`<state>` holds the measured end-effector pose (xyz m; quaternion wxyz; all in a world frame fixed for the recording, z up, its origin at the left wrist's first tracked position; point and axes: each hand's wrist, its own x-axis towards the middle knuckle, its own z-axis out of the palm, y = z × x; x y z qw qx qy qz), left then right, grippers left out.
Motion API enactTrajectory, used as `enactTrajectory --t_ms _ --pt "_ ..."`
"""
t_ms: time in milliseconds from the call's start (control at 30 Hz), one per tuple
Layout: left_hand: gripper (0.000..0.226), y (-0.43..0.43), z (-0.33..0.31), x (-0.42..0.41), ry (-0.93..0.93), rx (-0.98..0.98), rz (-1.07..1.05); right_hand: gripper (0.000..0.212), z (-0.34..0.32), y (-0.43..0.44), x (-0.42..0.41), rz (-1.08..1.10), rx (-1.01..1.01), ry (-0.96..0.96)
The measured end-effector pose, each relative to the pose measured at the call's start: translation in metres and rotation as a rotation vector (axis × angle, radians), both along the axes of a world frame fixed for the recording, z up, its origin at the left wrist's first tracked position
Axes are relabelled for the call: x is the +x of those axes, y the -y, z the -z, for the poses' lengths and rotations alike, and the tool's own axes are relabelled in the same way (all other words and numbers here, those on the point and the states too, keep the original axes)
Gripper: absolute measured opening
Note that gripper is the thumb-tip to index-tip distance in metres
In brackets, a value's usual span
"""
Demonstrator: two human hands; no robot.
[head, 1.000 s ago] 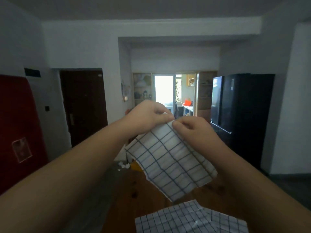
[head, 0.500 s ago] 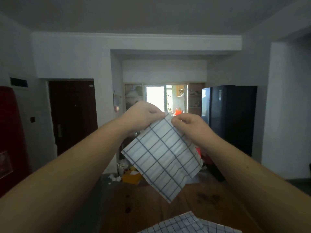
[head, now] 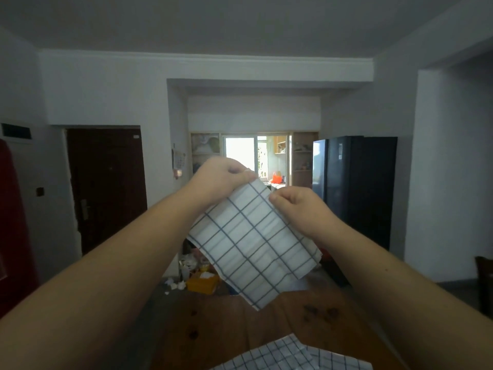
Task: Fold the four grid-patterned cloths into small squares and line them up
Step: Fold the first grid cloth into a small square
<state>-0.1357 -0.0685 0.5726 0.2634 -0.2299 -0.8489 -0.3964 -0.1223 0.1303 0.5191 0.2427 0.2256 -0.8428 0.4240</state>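
I hold a white cloth with a blue grid (head: 254, 247) up in the air in front of me, above the wooden table (head: 234, 324). It hangs as a tilted, doubled-over rectangle. My left hand (head: 221, 180) pinches its top corner. My right hand (head: 293, 206) pinches the upper right edge just beside it. More grid-patterned cloth (head: 290, 355) lies spread on the table at the bottom edge of the view, partly cut off.
Dark stains (head: 320, 313) mark the tabletop. Beyond the table stand a yellow box (head: 202, 281) and scattered litter on the floor. A black fridge (head: 354, 188) is at the right, a dark door (head: 106, 182) at the left.
My head has tilted up, so the table cloths slid toward the bottom edge. My hands have drawn slightly apart along the top of the held cloth, which hangs flatter.
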Motion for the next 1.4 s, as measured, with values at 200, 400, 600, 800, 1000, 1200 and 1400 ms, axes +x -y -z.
enactTrajectory --t_ms 200,400,600,800,1000,1200,1400 --pt "0.025 0.022 -0.007 -0.005 -0.004 0.187 -0.05 0.026 0.027 -0.022 -0.008 0.054 -0.007 -0.024" --pt "0.016 0.042 -0.005 -0.013 -0.01 0.261 -0.076 0.032 0.041 -0.034 -0.015 0.045 0.067 0.034" --pt "0.021 0.026 0.002 -0.01 0.006 0.029 -0.025 0.026 0.029 -0.016 -0.02 -0.078 0.059 0.056" --pt "0.019 0.0 0.019 -0.015 0.034 -0.056 0.048 0.036 0.013 0.011 -0.024 -0.081 -0.023 -0.005" --pt "0.018 -0.003 0.033 -0.024 0.114 -0.017 0.067 0.036 0.022 0.013 -0.03 -0.047 0.027 -0.017" --pt "0.022 0.021 0.019 -0.021 0.051 0.099 -0.046 0.041 0.038 -0.005 -0.024 0.008 0.086 0.025" --pt "0.018 0.053 0.003 -0.022 -0.023 0.172 -0.105 0.034 0.054 -0.027 -0.022 -0.014 -0.005 0.126"
